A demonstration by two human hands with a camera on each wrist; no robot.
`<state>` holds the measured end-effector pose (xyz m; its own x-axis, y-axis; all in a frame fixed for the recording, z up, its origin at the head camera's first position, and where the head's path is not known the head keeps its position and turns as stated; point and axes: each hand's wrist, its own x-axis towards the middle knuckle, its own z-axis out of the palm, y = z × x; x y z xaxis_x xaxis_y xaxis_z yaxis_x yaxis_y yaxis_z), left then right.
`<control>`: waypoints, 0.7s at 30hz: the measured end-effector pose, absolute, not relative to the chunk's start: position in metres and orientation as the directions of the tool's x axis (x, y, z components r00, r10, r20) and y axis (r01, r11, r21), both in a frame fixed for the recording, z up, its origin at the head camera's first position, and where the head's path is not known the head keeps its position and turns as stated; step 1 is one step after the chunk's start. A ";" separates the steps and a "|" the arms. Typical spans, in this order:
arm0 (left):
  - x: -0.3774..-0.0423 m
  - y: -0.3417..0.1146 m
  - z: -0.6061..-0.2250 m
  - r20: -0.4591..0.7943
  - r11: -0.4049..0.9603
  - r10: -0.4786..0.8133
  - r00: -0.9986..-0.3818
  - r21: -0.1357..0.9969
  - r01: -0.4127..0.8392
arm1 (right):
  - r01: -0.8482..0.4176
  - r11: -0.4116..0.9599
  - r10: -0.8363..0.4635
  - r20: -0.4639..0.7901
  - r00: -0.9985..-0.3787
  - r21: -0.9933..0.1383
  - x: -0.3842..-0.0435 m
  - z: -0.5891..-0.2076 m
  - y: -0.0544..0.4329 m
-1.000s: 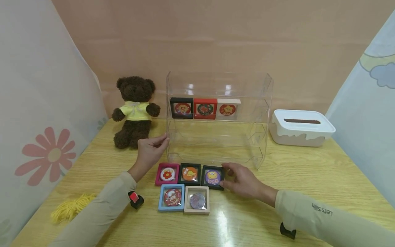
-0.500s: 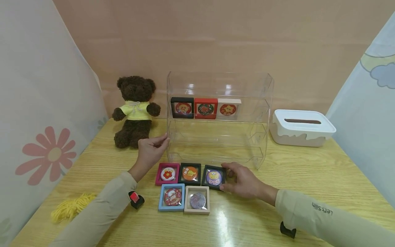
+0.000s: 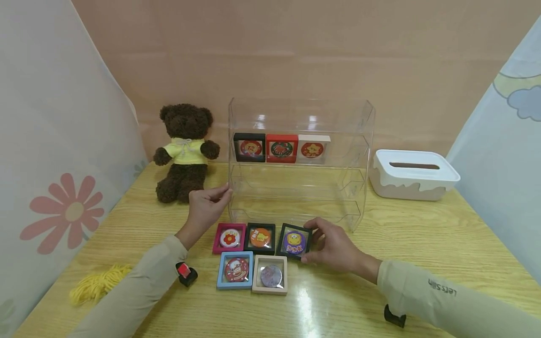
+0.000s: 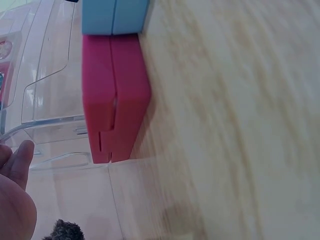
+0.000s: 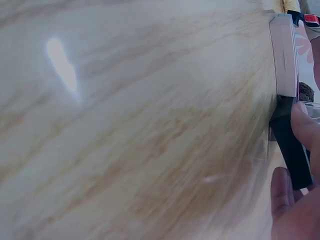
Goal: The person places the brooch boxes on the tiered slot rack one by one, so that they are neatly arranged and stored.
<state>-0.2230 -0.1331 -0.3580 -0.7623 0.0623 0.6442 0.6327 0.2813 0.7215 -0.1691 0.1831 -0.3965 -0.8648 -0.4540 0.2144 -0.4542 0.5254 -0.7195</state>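
My right hand (image 3: 336, 246) grips the right side of a black display frame (image 3: 294, 241) with a purple and yellow badge. The frame's right side is raised off the table, and the right wrist view shows the black frame (image 5: 291, 142) tilted between thumb and fingers. My left hand (image 3: 205, 209) pinches the left edge of a clear acrylic rack (image 3: 296, 191). Left of the gripped frame lie a black frame (image 3: 259, 238) with an orange badge and a magenta frame (image 3: 229, 238). A light blue frame (image 3: 235, 270) and a beige frame (image 3: 269, 274) lie nearer me.
On an upper tier of the rack stand a black frame (image 3: 250, 148), a red frame (image 3: 281, 149) and a white frame (image 3: 313, 149). A teddy bear (image 3: 186, 152) sits left, a white tissue box (image 3: 413, 174) right. Yellow yarn (image 3: 99, 284) lies by my left sleeve.
The black frame with the purple badge has shifted slightly right, away from its neighbour, and its right side has tilted up in my right hand. My left hand has stayed on the rack.
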 end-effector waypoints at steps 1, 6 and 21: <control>-0.223 -0.133 -0.358 0.644 0.281 0.063 -0.762 0.722 0.633 | -0.449 0.515 -0.446 0.220 -0.868 -0.730 -0.169 -0.396 0.183; -0.222 -0.133 -0.357 0.639 0.283 0.064 -0.766 0.725 0.628 | -0.455 0.489 -0.410 0.264 -0.873 -0.745 -0.171 -0.392 0.184; -0.221 -0.134 -0.359 0.643 0.304 0.072 -0.762 0.714 0.631 | -0.575 0.484 -0.366 0.444 -0.818 -0.660 -0.177 -0.384 0.186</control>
